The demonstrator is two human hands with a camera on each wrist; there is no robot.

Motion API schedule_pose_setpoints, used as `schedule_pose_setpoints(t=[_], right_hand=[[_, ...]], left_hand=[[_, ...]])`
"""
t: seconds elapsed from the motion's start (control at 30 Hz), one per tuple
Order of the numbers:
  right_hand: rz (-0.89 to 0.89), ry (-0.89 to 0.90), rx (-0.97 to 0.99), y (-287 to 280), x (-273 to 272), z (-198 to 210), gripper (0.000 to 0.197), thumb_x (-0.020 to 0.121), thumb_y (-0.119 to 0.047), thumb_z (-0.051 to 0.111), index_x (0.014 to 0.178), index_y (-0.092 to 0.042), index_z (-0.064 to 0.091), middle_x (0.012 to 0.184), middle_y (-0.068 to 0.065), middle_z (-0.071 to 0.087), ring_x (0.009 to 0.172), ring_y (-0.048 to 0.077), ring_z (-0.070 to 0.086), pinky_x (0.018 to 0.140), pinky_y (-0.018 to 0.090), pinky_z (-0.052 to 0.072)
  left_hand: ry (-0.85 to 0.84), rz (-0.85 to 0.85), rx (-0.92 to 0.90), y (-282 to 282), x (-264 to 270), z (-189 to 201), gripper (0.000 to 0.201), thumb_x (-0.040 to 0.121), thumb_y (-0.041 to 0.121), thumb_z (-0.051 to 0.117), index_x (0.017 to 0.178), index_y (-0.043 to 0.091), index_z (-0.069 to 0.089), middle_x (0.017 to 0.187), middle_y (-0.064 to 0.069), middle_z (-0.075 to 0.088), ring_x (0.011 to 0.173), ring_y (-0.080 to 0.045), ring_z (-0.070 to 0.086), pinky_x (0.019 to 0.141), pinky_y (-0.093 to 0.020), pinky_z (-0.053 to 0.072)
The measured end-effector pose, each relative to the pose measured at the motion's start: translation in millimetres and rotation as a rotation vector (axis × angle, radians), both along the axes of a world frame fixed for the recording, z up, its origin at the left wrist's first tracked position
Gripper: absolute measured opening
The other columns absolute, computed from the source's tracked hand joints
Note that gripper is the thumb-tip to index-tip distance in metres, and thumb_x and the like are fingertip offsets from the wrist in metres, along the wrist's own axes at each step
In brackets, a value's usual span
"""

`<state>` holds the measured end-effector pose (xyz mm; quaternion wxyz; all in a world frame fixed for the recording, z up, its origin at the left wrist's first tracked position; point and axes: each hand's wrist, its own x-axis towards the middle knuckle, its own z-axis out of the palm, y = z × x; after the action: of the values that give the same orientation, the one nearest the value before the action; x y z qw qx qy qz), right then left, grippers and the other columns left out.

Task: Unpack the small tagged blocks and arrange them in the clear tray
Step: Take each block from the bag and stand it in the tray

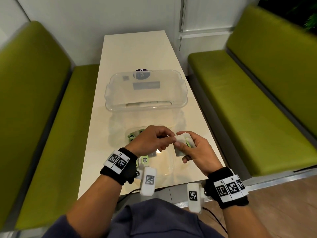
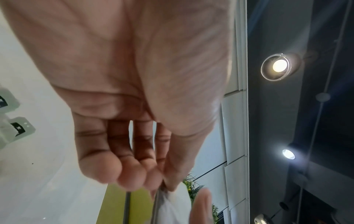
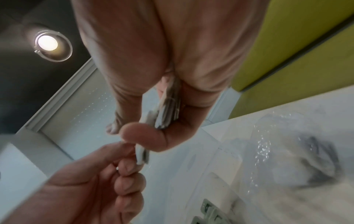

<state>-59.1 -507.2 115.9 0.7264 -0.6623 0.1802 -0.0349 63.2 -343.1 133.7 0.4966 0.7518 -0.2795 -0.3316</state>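
Both hands hold one small clear pouch above the near end of the table, with a green tagged block inside it. My left hand pinches the pouch's top corner between thumb and forefinger. My right hand grips the pouch body, thumb on top and fingers curled beneath. The right wrist view shows the pouch lying in my right hand while the left fingers pinch its end. The clear tray stands farther up the table. More green blocks lie under my left wrist.
A crinkled clear bag with several blocks sits on the cream table just beyond my hands. Green bench seats flank the table. A dark round sticker shows through the tray's far wall.
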Motion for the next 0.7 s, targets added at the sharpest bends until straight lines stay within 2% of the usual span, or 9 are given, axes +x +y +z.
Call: schedule_pose_setpoints(t=[0.07,0.13,0.17,0.23,0.37,0.43,0.53,0.63,0.7], right_hand=[[-0.042,0.054,0.083,0,0,0,0.044,0.087,-0.046,0.069,0.113,-0.01,0.072,0.09,0.014,0.066,0.066,0.015,0.056,0.051,0.028,0.049],[-0.083,0.172,0.171,-4,0,1,0.062,0.09,-0.061,0.057,0.112,-0.006,0.073,0.087,0.012,0.063,0.068,0.015,0.053,0.051,0.026,0.045],[-0.08,0.231,0.211,-6,-1,2,0.068,0.091,-0.067,0.053,0.113,-0.006,0.074,0.085,0.011,0.063,0.069,0.015,0.052,0.05,0.025,0.043],[-0.041,0.298,0.287,-10,-1,5,0.067,0.091,-0.068,0.053,0.114,-0.009,0.076,0.084,0.009,0.066,0.067,0.014,0.052,0.047,0.023,0.039],[0.025,0.285,0.409,-12,-2,10,0.048,0.085,-0.044,0.072,0.115,-0.007,0.074,0.085,0.009,0.068,0.061,0.011,0.048,0.04,0.016,0.031],[0.024,0.249,0.418,-11,-1,9,0.048,0.078,-0.033,0.076,0.116,-0.003,0.072,0.083,0.007,0.065,0.062,0.01,0.047,0.039,0.015,0.029],[-0.027,0.195,0.431,-10,0,5,0.049,0.08,-0.021,0.077,0.121,0.005,0.067,0.088,0.011,0.061,0.064,0.012,0.047,0.039,0.017,0.032],[-0.075,0.135,0.39,-9,1,4,0.031,0.086,-0.014,0.075,0.114,-0.002,0.072,0.09,0.011,0.06,0.062,0.011,0.049,0.043,0.019,0.036],[-0.094,0.098,0.357,-8,1,4,0.02,0.086,-0.01,0.075,0.106,-0.009,0.074,0.085,0.009,0.06,0.06,0.01,0.05,0.044,0.021,0.037]], left_hand=[[0.025,0.019,-0.041,3,1,2,0.013,0.097,0.021,0.071,0.102,0.01,0.073,0.077,-0.004,0.071,0.067,-0.015,0.063,0.065,-0.026,0.052],[0.072,0.004,-0.097,6,1,4,0.012,0.098,0.018,0.069,0.104,0.008,0.071,0.081,-0.007,0.074,0.073,-0.019,0.067,0.067,-0.026,0.053],[0.09,-0.014,-0.125,7,2,5,0.011,0.098,0.015,0.068,0.105,0.007,0.07,0.084,-0.009,0.075,0.076,-0.021,0.069,0.069,-0.027,0.054],[0.109,-0.051,-0.167,10,3,8,0.01,0.098,0.01,0.067,0.106,0.004,0.069,0.09,-0.012,0.076,0.083,-0.024,0.072,0.075,-0.031,0.057],[0.1,-0.078,-0.181,11,5,13,0.01,0.097,0.009,0.067,0.105,0.004,0.071,0.093,-0.015,0.076,0.087,-0.024,0.073,0.081,-0.034,0.059],[0.092,-0.083,-0.179,12,5,14,0.009,0.096,0.007,0.068,0.104,0.005,0.071,0.096,-0.016,0.076,0.088,-0.024,0.074,0.082,-0.034,0.059],[0.094,-0.076,-0.175,15,5,14,0.013,0.096,0.005,0.069,0.108,0.005,0.072,0.101,-0.02,0.076,0.09,-0.025,0.075,0.083,-0.035,0.06],[0.114,-0.056,-0.191,16,5,15,0.022,0.097,0.0,0.064,0.118,0.005,0.069,0.109,-0.027,0.071,0.088,-0.026,0.075,0.081,-0.032,0.06],[0.153,-0.016,-0.192,16,4,16,0.026,0.1,0.0,0.059,0.123,0.007,0.069,0.104,-0.024,0.072,0.086,-0.026,0.075,0.081,-0.032,0.06]])
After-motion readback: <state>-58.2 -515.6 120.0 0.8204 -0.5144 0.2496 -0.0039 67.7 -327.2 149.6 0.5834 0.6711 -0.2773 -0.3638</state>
